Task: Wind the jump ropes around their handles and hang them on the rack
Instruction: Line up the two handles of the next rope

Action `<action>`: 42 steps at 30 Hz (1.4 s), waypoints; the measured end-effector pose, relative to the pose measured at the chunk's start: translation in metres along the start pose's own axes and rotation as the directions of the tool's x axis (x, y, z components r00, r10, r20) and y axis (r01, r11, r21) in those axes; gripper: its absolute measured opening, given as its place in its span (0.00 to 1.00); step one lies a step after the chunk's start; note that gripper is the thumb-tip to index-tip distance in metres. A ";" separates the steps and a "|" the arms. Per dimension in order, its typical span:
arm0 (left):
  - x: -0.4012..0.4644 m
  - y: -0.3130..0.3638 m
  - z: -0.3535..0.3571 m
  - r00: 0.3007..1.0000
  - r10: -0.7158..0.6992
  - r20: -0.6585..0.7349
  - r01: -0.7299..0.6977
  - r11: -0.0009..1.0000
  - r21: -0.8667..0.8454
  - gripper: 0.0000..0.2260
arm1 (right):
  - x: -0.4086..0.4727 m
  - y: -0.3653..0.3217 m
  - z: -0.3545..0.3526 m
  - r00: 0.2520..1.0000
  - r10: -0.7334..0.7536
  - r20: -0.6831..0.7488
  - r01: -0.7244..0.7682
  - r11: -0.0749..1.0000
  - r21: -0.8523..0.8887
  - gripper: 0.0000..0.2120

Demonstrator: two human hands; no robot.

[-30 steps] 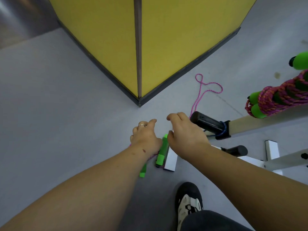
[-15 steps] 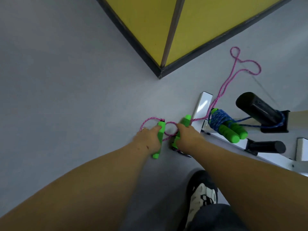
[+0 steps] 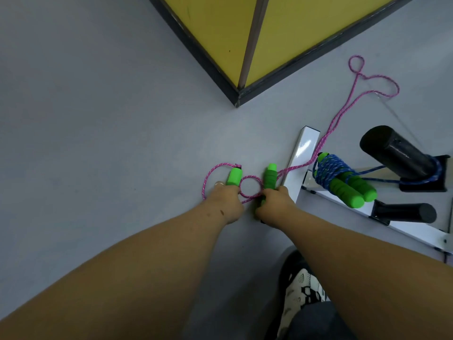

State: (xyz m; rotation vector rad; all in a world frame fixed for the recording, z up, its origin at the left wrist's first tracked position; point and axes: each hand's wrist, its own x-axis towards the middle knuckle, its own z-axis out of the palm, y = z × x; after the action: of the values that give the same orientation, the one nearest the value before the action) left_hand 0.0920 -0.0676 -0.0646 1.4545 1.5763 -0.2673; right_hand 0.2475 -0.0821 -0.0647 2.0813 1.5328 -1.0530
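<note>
Down low over a plain grey floor (image 3: pixel 103 123), with a yellow panelled corner (image 3: pixel 282 33) on a dark base jutting in at top centre. Two bare arms reaching forward, one black-and-white shoe (image 3: pixel 302 288) at the bottom edge. Left hand (image 3: pixel 226 201) curled round one green foam handle (image 3: pixel 233 176), ring showing on a finger; right hand (image 3: pixel 273 207) gripping the second green handle (image 3: pixel 269 177), both handles pointing away and standing just beside each other. Between and around them, small loops of the pink rope (image 3: pixel 343 114), then a long double run trailing off right and up across the floor to a twisted loop near the wall. To the right, a white rack frame (image 3: pixel 302 153) on the floor, with two black pegs (image 3: pixel 397 150) counted. Hanging from the upper peg by a blue cord, one already wound blue rope bundle (image 3: pixel 335 173) with two more green handles poking out. So: two ropes, four green handles, two hands, both clamped on the pink rope's pair.
</note>
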 end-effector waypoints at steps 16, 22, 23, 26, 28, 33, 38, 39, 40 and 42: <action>-0.142 0.073 -0.153 0.941 -0.058 -0.332 -0.197 0.706 -0.681 0.15 | -0.139 -0.105 -0.127 0.896 -0.126 -0.426 0.383 0.704 0.598 0.05; -0.225 0.088 -0.201 0.910 -0.003 -0.414 -0.348 0.538 -0.768 0.12 | -0.213 -0.126 -0.176 0.857 -0.107 -0.503 0.479 0.525 0.704 0.16; -0.237 0.089 -0.207 0.905 0.010 -0.425 -0.369 0.511 -0.776 0.12 | -0.225 -0.128 -0.184 0.849 -0.121 -0.514 0.499 0.504 0.705 0.20; -0.266 0.094 -0.222 0.922 0.056 -0.384 -0.374 0.396 -0.839 0.17 | -0.259 -0.129 -0.210 0.832 -0.190 -0.521 0.546 0.448 0.708 0.24; -0.284 0.095 -0.229 0.924 0.103 -0.368 -0.380 0.349 -0.857 0.22 | -0.283 -0.127 -0.224 0.794 -0.234 -0.560 0.593 0.500 0.632 0.21; -0.315 0.089 -0.240 0.913 0.178 -0.367 -0.408 0.385 -0.828 0.30 | -0.328 -0.128 -0.239 0.619 -0.313 -0.720 0.719 0.595 0.360 0.20; -0.349 0.095 -0.251 0.867 0.235 -0.439 -0.498 0.420 -0.759 0.16 | -0.357 -0.129 -0.245 0.556 -0.297 -0.776 0.795 0.462 0.392 0.21; -0.355 0.096 -0.251 0.859 0.250 -0.446 -0.510 0.471 -0.719 0.13 | -0.358 -0.128 -0.246 0.553 -0.297 -0.778 0.805 0.434 0.406 0.21; -0.361 0.097 -0.251 0.853 0.264 -0.450 -0.519 0.513 -0.683 0.10 | -0.359 -0.127 -0.247 0.553 -0.305 -0.776 0.811 0.410 0.417 0.22; -0.367 0.098 -0.251 0.836 0.277 -0.473 -0.541 0.555 -0.632 0.05 | -0.356 -0.126 -0.250 0.560 -0.310 -0.768 0.815 0.373 0.443 0.22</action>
State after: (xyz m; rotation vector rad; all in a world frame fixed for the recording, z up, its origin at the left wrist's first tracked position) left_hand 0.0032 -0.1088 0.3801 1.1532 1.2626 0.8802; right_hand 0.1708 -0.1092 0.3812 2.6035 2.7125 -1.7026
